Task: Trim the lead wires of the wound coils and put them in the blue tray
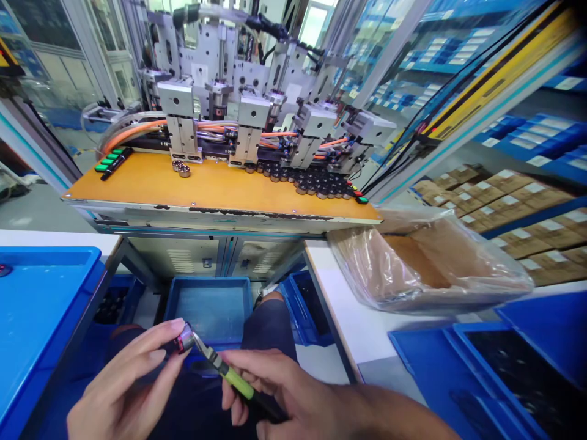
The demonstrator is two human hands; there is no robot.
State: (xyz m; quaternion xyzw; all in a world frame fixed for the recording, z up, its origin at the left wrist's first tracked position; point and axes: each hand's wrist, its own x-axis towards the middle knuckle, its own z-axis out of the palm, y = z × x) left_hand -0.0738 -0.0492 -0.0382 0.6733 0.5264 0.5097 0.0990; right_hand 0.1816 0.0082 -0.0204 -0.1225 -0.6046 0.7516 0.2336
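Between the thumb and fingertips of my left hand (132,376) is a small cylindrical metal part (185,340) with a dark, reddish side. My right hand (293,391) is wrapped round pliers (238,383) with green and black handles. The pliers' narrow metal jaws reach the right end of the part and appear to touch it; I cannot tell whether they grip it. Both hands are above my lap, in front of a blue bin (208,305) on the floor.
Ahead, an orange bench top (220,189) carries a machine with several metal clamps and many small black cylinders (316,182). At left lies a blue tray (41,318). On the right table stands a plastic-lined cardboard box (426,263), with blue bins (440,379) nearer me.
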